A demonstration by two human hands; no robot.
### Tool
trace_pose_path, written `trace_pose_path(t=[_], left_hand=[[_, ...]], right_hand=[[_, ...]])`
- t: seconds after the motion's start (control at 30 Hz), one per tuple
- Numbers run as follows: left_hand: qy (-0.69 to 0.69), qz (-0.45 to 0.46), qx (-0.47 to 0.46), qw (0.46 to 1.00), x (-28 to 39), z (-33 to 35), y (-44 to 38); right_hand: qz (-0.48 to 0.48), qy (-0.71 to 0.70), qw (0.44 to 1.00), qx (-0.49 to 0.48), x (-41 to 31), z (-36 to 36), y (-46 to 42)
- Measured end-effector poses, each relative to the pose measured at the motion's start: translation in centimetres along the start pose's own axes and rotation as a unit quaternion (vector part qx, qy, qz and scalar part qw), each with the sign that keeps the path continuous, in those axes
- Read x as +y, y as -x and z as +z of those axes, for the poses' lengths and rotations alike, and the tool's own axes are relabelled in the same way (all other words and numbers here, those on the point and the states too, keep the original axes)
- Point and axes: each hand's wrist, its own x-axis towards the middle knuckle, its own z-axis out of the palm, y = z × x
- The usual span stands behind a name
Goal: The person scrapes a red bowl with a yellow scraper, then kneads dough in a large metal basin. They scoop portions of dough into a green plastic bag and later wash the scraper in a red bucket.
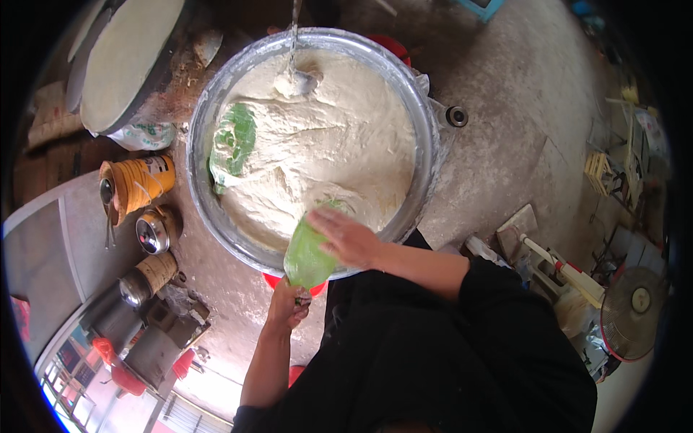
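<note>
A wide metal basin stands before me, holding a broad mass of pale, wet dough. My left hand grips the narrow end of a green, flat scoop-like piece, probably plastic, just over the basin's near rim. Across the upper part of that piece lies my right hand, fingers extended and blurred, against its face. Another green piece, smeared with dough, rests at the basin's left side. At the far side, a metal rod-like tool reaches down to a whitish, dough-covered end.
Left of the basin are a yellow bucket with utensils, a metal pot and another container. A large round board leans at upper left. An electric fan lies among clutter at right. A small cylindrical object is on the concrete floor.
</note>
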Motion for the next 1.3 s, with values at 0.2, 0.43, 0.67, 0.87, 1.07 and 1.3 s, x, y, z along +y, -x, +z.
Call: trace_pose_path(t=[0.2, 0.43, 0.67, 0.87, 1.07, 1.3], left_hand=[[-0.099, 0.030, 0.070, 0.992, -0.1, 0.9, 0.1], [-0.247, 0.053, 0.102, 0.962, 1.1, 1.8, -0.3], [-0.255, 0.049, 0.112, 0.959, 0.7, 1.2, -0.3], [-0.260, 0.031, 0.113, 0.958, 1.1, 1.7, -0.4], [-0.223, 0.004, 0.097, 0.970, 0.6, 1.5, -0.4], [-0.008, 0.023, 0.038, 0.999, -0.4, 0.1, 0.1]], right_hand=[[0.041, 0.028, 0.996, -0.079, 2.6, -0.6, -3.0], [-0.066, 0.043, 0.997, -0.025, 1.1, -2.9, -0.2], [0.065, -0.017, 0.998, 0.015, 6.1, -4.4, -1.0], [0.028, -0.077, 0.996, 0.046, 3.1, -2.8, 2.1], [0.032, -0.046, 0.998, 0.027, 6.6, -0.8, -1.1], [0.090, -0.121, 0.982, 0.115, 3.5, -6.4, 0.1]])
